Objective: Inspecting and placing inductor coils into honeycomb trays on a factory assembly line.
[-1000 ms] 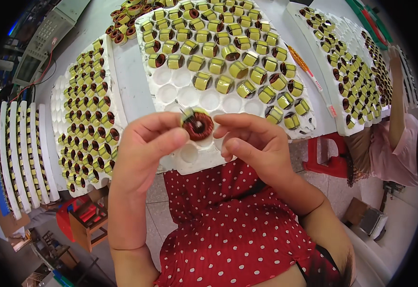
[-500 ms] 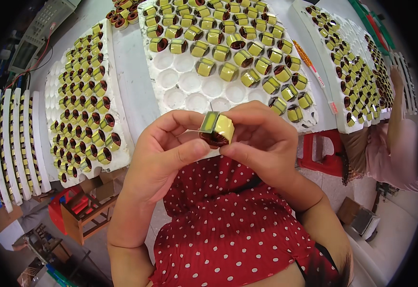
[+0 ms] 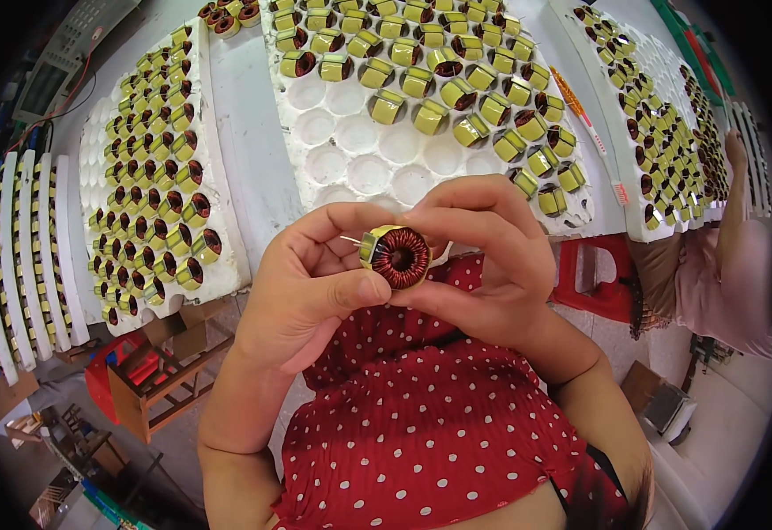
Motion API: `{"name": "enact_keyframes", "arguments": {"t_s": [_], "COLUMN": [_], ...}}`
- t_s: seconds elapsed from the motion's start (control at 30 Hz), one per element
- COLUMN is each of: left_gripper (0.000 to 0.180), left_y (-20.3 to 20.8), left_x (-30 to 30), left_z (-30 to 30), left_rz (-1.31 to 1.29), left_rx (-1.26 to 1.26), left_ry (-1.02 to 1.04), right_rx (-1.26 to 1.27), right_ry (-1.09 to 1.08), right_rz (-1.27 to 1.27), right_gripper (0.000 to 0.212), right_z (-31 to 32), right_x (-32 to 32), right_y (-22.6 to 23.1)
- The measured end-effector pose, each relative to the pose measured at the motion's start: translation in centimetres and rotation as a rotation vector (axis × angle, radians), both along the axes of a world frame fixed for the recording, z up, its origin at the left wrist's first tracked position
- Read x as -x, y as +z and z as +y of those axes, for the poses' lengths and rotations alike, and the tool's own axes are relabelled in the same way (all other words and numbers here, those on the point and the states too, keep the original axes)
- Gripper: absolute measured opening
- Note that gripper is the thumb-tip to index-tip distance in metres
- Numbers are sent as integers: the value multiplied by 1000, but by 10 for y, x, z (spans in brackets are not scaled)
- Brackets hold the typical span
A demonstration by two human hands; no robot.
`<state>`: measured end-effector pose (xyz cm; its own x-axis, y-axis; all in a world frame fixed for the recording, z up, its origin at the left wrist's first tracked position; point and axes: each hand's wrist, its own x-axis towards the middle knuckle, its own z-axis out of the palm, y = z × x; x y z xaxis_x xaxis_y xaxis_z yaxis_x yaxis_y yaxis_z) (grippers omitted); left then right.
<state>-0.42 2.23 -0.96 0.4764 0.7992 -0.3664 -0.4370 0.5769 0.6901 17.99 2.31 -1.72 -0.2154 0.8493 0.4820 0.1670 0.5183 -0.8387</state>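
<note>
Ahead, white foam tray (image 3: 253, 115) — half-filled with yellow-taped coils (image 3: 456, 88) — some wells bare.

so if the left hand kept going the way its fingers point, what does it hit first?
The left hand points right across the coil it pinches. Past that, its fingertips would meet the right hand fingers, already close on the coil's other side. Depth is hard to judge.

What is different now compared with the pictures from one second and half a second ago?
The coil was turned: half a second ago its yellow band faced the camera, now its copper-wound face does. The left hand and right hand still hold it together. The white tray looks unchanged.
</note>
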Motion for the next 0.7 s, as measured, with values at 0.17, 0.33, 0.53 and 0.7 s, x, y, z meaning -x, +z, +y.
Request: {"name": "enact_keyframes", "arguments": {"t_s": [0.17,0.33,0.53,0.7], "left_gripper": [55,36,29,29], "left_y": [-5,1,17,49], "left_x": [3,11,52,138], "left_z": [1,-3,5,22], "left_rz": [-33,12,211,636], "left_rx": [13,91,-51,-342], "left_ry": [3,31,196,584], "right_rx": [-28,-14,132,193], "right_ry": [-10,-13,4,-8], "right_rz": [28,-24,2,8], "right_gripper": [41,41,45,29], "right_z": [3,5,-1,-1], "right_x": [5,10,14,13], "right_y": [-5,-8,-23,-29]}}
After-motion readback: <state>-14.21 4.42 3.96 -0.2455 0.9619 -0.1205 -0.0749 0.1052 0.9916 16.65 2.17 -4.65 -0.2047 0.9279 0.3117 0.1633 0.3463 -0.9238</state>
